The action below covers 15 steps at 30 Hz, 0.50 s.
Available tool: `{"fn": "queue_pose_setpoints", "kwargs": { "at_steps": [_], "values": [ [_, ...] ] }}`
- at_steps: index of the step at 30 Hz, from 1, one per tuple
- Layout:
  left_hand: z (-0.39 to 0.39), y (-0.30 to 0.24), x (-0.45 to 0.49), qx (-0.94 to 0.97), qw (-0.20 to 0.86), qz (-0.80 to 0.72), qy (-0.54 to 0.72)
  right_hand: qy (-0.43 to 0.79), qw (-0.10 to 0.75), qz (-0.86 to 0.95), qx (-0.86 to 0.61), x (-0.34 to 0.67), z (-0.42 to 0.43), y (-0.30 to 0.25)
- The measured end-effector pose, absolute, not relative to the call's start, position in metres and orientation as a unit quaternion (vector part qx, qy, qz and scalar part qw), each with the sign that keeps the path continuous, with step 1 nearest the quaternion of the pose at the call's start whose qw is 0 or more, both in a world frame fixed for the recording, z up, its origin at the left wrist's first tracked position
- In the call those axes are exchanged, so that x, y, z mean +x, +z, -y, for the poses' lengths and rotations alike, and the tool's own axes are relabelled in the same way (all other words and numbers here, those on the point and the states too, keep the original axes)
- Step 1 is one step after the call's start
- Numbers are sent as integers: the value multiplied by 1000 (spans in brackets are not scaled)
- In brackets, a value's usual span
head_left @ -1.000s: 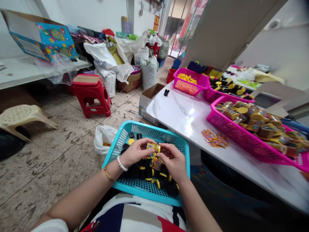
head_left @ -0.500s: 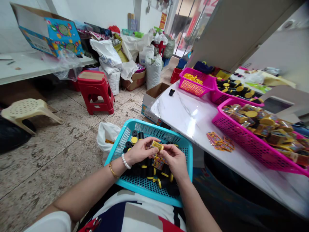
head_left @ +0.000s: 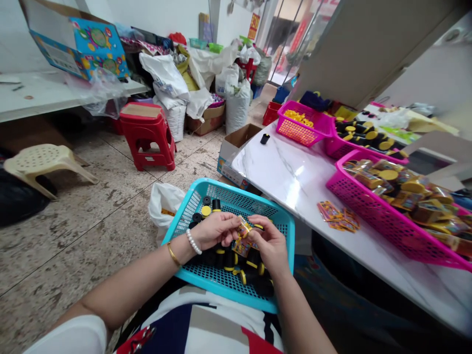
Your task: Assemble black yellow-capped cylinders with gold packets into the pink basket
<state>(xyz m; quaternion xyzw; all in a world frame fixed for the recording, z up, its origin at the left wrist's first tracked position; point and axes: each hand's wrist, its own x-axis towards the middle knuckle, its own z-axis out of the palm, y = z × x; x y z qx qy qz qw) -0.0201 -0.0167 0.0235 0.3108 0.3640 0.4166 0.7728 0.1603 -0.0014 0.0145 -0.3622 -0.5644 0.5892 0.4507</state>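
Glinting above the turquoise basket (head_left: 291,236), a printed yellow piece (head_left: 244,227) is pinched by the left hand (head_left: 217,229) and right hand (head_left: 272,246); likely light and slippery, it is best gripped at its ends.

The left hand (head_left: 220,230) and right hand (head_left: 272,242) cover parts of the packet (head_left: 244,227), its print too small to read, and hide some tubes (head_left: 230,259). The pink basket (head_left: 379,212) is cut off at the right edge, the black bag (head_left: 21,202) at the left; the sign's (head_left: 253,26) lettering is blurred.
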Motion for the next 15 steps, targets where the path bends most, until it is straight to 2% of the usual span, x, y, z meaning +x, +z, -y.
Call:
{"fn": "queue_pose_setpoints", "kwargs": {
  "at_steps": [3,9,12,15],
  "values": [
    [19,22,-19,318,765,-383,407,551,430,616,-364,157,9,22],
    [32,23,-13,369,731,-430,379,320,387,767,-398,169,6,45],
    [31,15,-16,403,701,-467,358,196,442,740,-468,214,-27,73],
    [30,5,-19,454,673,-495,309,-9,517,660,-545,287,-69,116]
  ]
}}
